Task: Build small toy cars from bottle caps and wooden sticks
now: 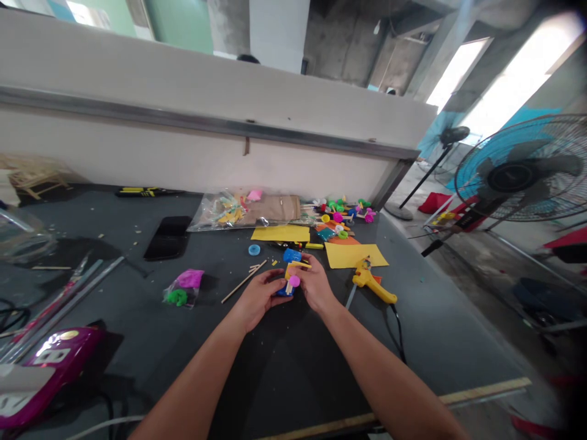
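Between my two hands, above the middle of the dark table, is a small craft model (294, 281) made of blue, yellow and pink parts with a short wooden stick. My left hand (261, 297) grips its lower left side, thumb next to a blue part. From the other side my right hand (315, 286) pinches the yellow part near the top. A blue bottle cap (292, 255) shows just beyond the fingers; I cannot tell whether it is joined to the model. A lighter blue round lid (254, 250) and a thin wooden stick (244, 282) lie left of the hands.
A yellow glue gun (373, 285) with its cord lies to the right, by a yellow sheet (354, 255). Beyond are a clear bag (270, 211) and colourful sticks (342, 214). A black phone (167, 237), a bag of clay (184, 287) and a magenta device (64, 360) are left.
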### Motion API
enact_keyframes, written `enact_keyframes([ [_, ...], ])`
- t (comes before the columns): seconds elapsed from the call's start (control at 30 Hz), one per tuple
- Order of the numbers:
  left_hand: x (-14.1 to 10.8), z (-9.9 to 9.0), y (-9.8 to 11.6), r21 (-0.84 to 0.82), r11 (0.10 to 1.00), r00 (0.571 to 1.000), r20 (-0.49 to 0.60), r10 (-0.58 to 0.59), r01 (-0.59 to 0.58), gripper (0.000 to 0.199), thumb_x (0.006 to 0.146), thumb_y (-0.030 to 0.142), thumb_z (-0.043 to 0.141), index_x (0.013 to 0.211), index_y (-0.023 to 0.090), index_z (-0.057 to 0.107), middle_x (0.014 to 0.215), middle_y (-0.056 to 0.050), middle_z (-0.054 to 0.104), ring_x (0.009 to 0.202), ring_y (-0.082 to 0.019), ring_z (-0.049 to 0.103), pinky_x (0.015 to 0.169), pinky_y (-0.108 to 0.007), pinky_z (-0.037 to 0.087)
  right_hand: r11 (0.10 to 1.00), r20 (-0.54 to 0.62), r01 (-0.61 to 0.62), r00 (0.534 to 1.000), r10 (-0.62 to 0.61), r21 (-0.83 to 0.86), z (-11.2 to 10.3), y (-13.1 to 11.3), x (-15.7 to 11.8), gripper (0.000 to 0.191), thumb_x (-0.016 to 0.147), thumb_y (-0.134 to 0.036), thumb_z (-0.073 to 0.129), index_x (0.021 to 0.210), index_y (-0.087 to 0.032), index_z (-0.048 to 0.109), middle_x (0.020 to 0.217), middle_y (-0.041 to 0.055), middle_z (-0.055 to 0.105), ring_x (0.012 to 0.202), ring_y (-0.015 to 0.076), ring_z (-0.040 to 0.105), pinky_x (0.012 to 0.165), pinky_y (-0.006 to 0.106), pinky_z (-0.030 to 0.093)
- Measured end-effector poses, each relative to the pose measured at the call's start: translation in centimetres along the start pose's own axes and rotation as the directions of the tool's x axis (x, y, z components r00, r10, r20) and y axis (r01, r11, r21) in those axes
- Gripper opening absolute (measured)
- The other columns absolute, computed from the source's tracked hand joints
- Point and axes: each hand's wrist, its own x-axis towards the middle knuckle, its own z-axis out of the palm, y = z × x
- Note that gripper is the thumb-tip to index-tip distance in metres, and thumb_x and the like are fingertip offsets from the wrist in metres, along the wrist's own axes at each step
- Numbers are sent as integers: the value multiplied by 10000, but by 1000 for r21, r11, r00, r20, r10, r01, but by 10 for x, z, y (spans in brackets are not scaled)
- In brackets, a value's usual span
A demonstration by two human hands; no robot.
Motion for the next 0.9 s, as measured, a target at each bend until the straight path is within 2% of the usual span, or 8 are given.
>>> enact_keyframes([
  [0.4,-1,1,2,-10,1000,1000,-2,-6,6,254,725,72,642,969,121,592,889,-91,663,769,-174,641,719,-391,575,999,-11,24,1000,-24,24,2,4,0,464,556,-235,749,953,-200,511,732,-26,641,611,122,583,564,246,455],
  [0.63,-2,2,1,-4,1000,1000,20,-21,21,253,714,93,665,958,120,604,864,-92,674,766,-183,655,723,-388,572,1000,-44,20,999,-20,-5,6,-2,-3,454,540,-218,735,918,-205,484,658,-50,616,541,109,554,507,230,430],
  [0.9,-1,1,2,-26,1000,1000,12,-16,16,232,723,89,652,949,118,606,903,-108,682,795,-202,666,732,-398,574,997,-48,22,999,-26,-68,4,1,-3,413,598,-263,721,951,-198,517,659,-34,634,590,141,594,553,256,454],
])
